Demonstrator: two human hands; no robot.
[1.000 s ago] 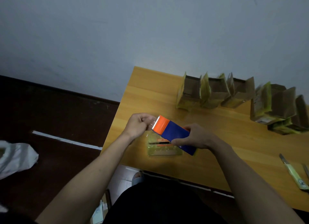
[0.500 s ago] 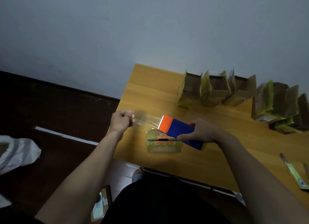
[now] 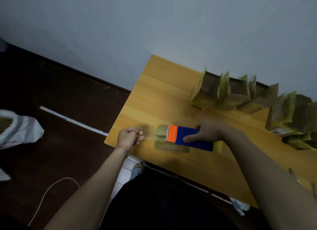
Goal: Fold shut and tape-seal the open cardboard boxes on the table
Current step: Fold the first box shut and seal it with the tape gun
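Two bare forearms, sleeveless to the frame's edge. Hands unadorned: left hand point(image 3: 129, 138), right hand point(image 3: 208, 132). Dark black garment point(image 3: 154, 204) over lap, below the surface point(image 3: 154, 92). Grey slipper point(image 3: 137, 169) beside it.

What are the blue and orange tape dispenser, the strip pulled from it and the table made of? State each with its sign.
Blue and orange tape dispenser: likely moulded plastic, flat saturated colours; its toothed edge looks metallic.
Strip of clear tape: thin transparent film, since the table shows through it, slightly blurred.
Yellow-brown table: wood or wood-look laminate, with straight grain lines and a smooth, faintly glossy finish.
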